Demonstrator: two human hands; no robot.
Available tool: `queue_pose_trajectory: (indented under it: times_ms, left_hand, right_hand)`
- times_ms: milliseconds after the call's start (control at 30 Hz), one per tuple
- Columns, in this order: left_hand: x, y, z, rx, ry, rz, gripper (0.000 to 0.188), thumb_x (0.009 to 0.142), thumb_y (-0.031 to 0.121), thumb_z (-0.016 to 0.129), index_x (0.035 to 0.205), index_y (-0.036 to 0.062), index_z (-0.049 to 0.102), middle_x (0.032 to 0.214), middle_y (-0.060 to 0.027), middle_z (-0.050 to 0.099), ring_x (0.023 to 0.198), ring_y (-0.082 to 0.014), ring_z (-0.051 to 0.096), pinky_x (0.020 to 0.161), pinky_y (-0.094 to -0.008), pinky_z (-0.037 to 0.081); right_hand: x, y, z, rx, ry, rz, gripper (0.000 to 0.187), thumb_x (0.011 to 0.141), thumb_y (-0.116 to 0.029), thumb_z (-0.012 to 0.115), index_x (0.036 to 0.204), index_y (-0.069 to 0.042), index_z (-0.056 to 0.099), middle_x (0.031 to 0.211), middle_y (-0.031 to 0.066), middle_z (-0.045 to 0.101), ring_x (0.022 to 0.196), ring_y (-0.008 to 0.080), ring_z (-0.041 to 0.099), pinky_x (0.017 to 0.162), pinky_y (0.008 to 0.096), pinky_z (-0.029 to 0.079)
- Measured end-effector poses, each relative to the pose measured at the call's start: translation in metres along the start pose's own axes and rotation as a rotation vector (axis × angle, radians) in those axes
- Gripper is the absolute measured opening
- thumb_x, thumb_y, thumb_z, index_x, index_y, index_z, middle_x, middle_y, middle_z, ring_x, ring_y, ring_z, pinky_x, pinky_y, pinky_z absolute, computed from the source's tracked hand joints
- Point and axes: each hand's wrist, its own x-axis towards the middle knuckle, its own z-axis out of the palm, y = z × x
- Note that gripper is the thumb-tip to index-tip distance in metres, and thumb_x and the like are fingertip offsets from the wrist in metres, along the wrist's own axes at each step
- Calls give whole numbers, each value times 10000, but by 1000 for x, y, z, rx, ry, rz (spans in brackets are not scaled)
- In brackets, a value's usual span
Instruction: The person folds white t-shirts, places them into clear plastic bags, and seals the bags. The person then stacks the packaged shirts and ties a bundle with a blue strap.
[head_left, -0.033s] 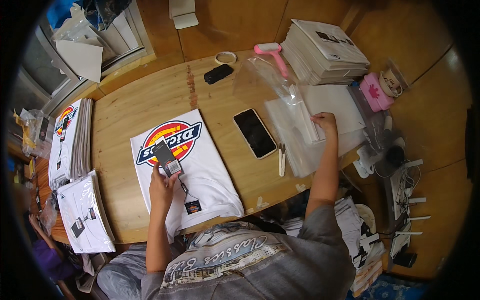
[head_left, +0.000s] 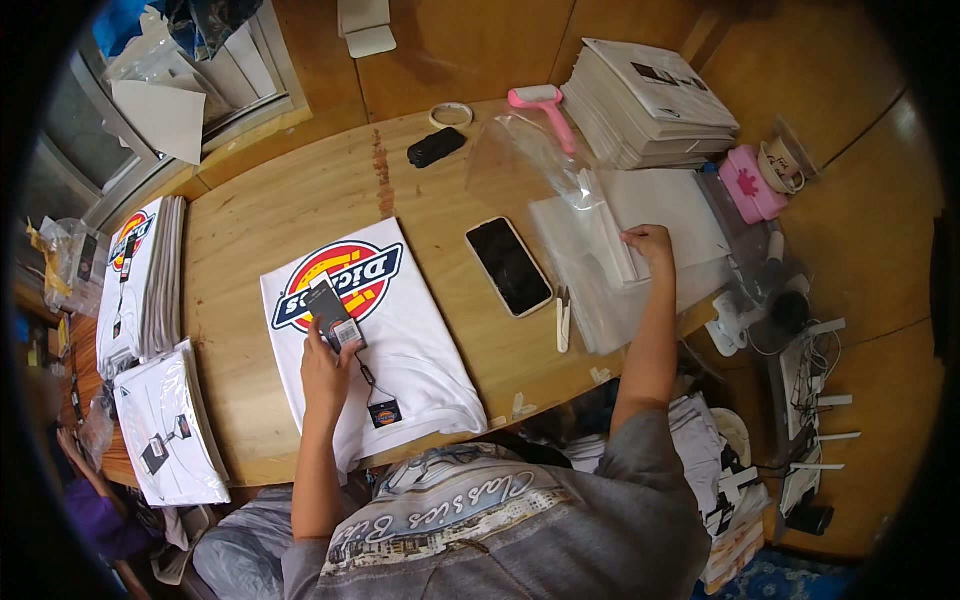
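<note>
A folded white T-shirt point(head_left: 430, 350) with a red, yellow and blue printed logo lies flat on the table before me. My left hand point(head_left: 327, 375) rests over it, thumb and fingers closed about the lower end of a dark hang tag point(head_left: 335, 310). A black cord runs from that tag to a small square label point(head_left: 385, 413) on the shirt. To the right, my right hand point(head_left: 652, 247) has its fingers curled at the edge of a white sheet point(head_left: 612, 235) among clear plastic bags point(head_left: 575, 290). The fingertips are partly hidden there.
A phone point(head_left: 509, 268) and white thread snips point(head_left: 564, 322) lie between shirt and bags. Behind are a black pouch point(head_left: 437, 147), tape roll point(head_left: 451, 116), pink lint roller point(head_left: 545, 112) and package stack point(head_left: 645, 105). Bagged shirts point(head_left: 172, 425) sit left, near another person's arm point(head_left: 82, 462).
</note>
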Motion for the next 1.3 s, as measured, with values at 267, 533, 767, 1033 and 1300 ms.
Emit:
queue_pose_trajectory:
  times_ms: [267,533,767,1033,1300]
  left_hand:
    - [17,29,27,316,38,140,746,617,292,686,1229,100,305,1092,-212,382,931,-362,426,720,-421,418]
    - [11,14,14,188,136,17,888,524,57,727,1264,154,245,1147,-234,319,957,-381,414,748,-421,416]
    - [25,9,17,-207,52,-12,947,480,-116,680,1264,146,217,1114,-191,374,946,-334,468,794,-334,434]
    - [24,0,13,-868,-173,-172,671,734,-121,486,1280,125,184,967,-103,515,791,-139,529,653,-230,447]
    - [13,-27,-7,-1513,-455,-583,302,807,28,475,1098,42,395,865,-99,534,720,-239,584,597,-299,525]
  right_hand:
    - [4,12,4,34,30,-72,197,610,-146,721,695,8,632,629,55,608,556,110,525,555,228,416]
    - [0,5,1,-34,54,-24,156,630,-91,699,705,23,623,645,46,592,577,115,504,562,215,404]
    - [-25,-18,17,-321,275,-133,118,619,-138,644,707,-58,640,660,81,613,606,184,577,594,271,443]
    - [-31,-20,19,-368,412,-70,172,629,-171,637,740,-40,633,692,105,613,655,227,591,617,296,450]
    - [-18,3,17,-202,293,-114,142,652,-107,670,718,9,622,599,59,585,495,119,504,491,234,408]
